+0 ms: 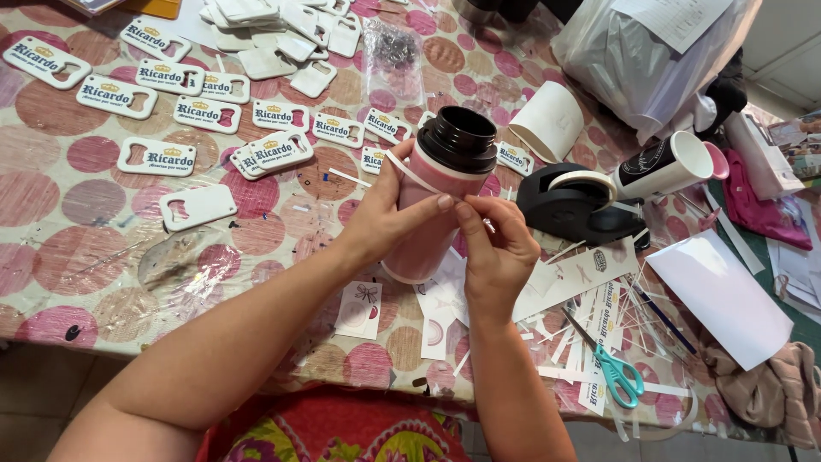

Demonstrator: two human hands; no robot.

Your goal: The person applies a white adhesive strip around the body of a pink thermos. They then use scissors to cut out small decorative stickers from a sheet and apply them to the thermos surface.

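Note:
A pink bottle with a black threaded neck (445, 184) stands tilted above the table, wrapped in a white paper sheet. My left hand (385, 218) grips its side, thumb pressed on the paper. My right hand (496, 244) pinches a piece of clear tape against the bottle at the paper's seam. A thin white strip hangs near the bottle's shoulder.
A black tape dispenser (569, 205) sits just right of the bottle. White bottle-opener plaques (158, 158) cover the table's left and far side. Teal-handled scissors (616, 368) lie among paper strips. A white mug (671, 162), a paper roll (552, 120) and a white sheet (723, 295) lie right.

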